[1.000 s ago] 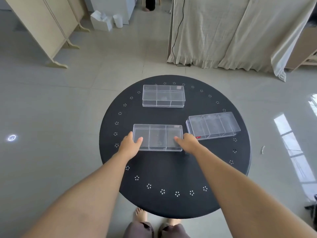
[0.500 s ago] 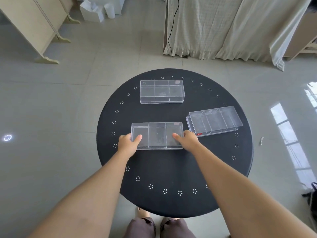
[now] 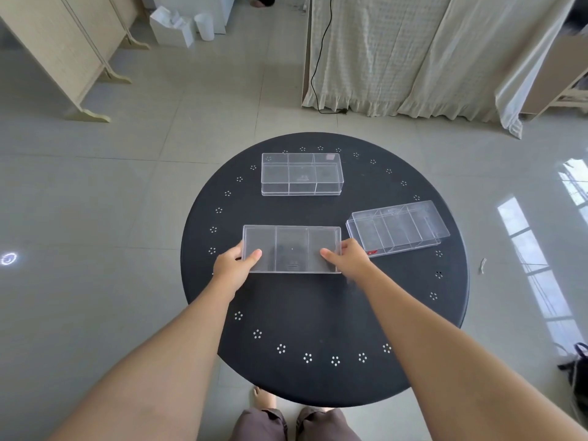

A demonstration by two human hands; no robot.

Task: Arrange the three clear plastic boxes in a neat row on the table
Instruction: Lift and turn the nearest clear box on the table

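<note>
Clear plastic makes up all three boxes on the round black table (image 3: 318,313), whose rim carries a ring of small white dotted flower marks. The near box (image 3: 291,249) lies flat near the middle of the table with its long side running left to right, and both hands grip it by its short ends. The left hand (image 3: 233,266) is closed on the left end, thumb laid on the top face and fingers wrapped down the side; the right hand (image 3: 350,259) is closed on the right end in the same way, thumb on top. Whether the box is lifted or resting on the surface cannot be told. The far box (image 3: 301,174) sits squarely toward the far edge of the table, parallel to the held one and well apart from it. The right box (image 3: 398,226) lies to the right, turned at a slant to the other two, its near left corner just beside the right hand; a small red mark shows at that corner. Beyond the table are grey floor tiles (image 3: 159,138), a pale curtain (image 3: 413,52) and a light wooden screen (image 3: 63,43).
</note>
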